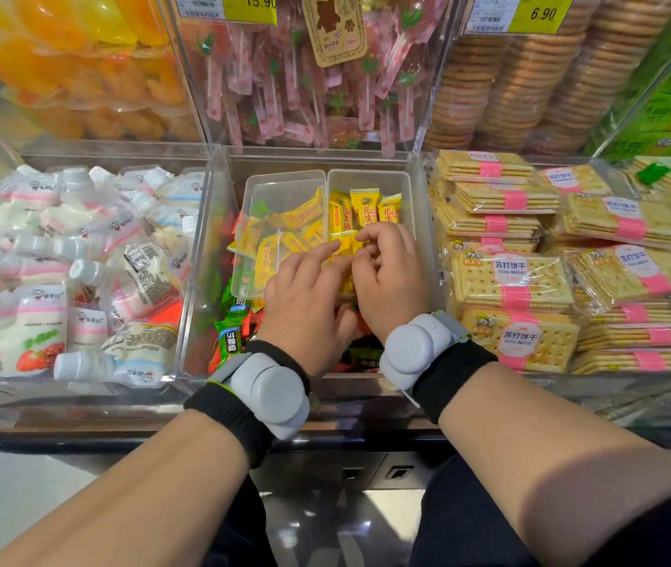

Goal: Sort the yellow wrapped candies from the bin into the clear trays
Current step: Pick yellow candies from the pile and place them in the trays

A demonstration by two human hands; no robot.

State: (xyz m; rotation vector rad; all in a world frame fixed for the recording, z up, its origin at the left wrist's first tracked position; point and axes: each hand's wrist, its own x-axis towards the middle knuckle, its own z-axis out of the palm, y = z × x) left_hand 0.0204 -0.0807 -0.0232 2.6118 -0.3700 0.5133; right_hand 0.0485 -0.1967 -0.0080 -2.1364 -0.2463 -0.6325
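Working over the right tray (370, 178): both hands meet above its near end, right hand (393, 276) nearer, left hand (305, 304) alongside; fingertips pinch yellow candies (362, 212), standing upright, just beyond; 2 trays side by side in the bin (203, 280).

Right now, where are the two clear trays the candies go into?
The two clear trays sit side by side in the middle bin, resting on mixed candies, between the white pouches to the left and soda biscuit packs to the right. Both hands reach over their near ends.
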